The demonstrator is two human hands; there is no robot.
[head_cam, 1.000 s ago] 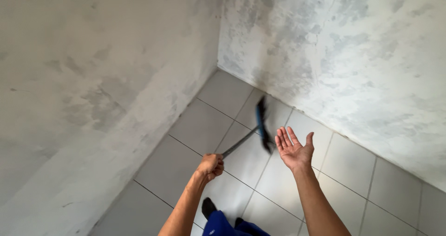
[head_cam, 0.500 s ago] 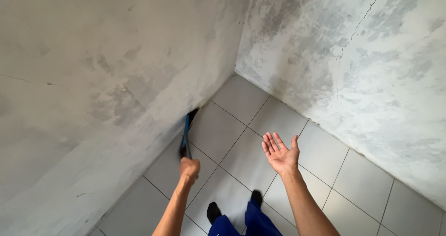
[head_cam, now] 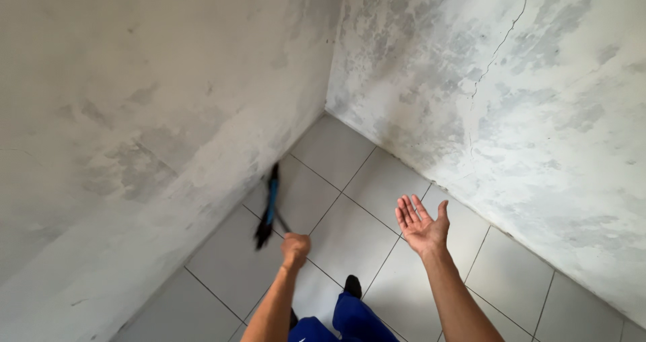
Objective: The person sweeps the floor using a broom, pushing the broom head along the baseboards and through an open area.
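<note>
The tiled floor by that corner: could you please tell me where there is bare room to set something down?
The floor tiles between the corner and the open right hand lie bare, as do those along the right wall. It is crowded near the left wall, where the left hand holds the broom, and at the bottom by the person's shoe.

broom head (head_cam: pixel 268 207): pulled back from the left wall's foot (blurred) | left hand (head_cam: pixel 295 249): drawn nearer | right hand (head_cam: pixel 422 229): slightly lower

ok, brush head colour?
Blue with black bristles, on the brush held by the left hand; head view.
</note>
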